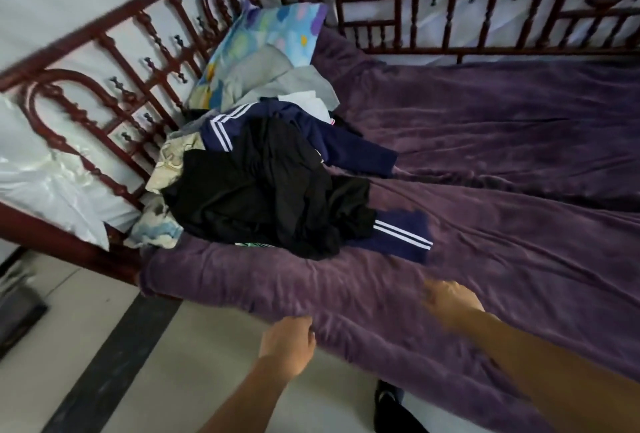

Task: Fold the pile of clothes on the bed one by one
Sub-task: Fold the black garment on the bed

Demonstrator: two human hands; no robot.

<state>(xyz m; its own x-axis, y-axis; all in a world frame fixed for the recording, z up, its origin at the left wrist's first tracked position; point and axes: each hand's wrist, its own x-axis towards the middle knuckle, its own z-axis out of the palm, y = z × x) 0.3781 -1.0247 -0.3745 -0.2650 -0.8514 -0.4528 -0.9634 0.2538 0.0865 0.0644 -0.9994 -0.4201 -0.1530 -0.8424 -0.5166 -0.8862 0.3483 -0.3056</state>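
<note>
The limp, light pile of clothes (221, 131) sits at ten o'clock from the hands, its black top garment (263, 197) best pinched at the hem, judging by its slack folds — left hand (287, 342) grips the blanket (485, 162) edge, right hand (450, 304) too blurred to tell.

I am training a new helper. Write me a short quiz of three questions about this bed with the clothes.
1. True or false: the black garment lies on top of the pile of clothes.
2. The stripes on the navy garment are: A red, B white, C yellow?
3. Fill in: the left hand and the right hand are at the near side of the ___ blanket.
Key: 1 true; 2 B; 3 purple.
</note>
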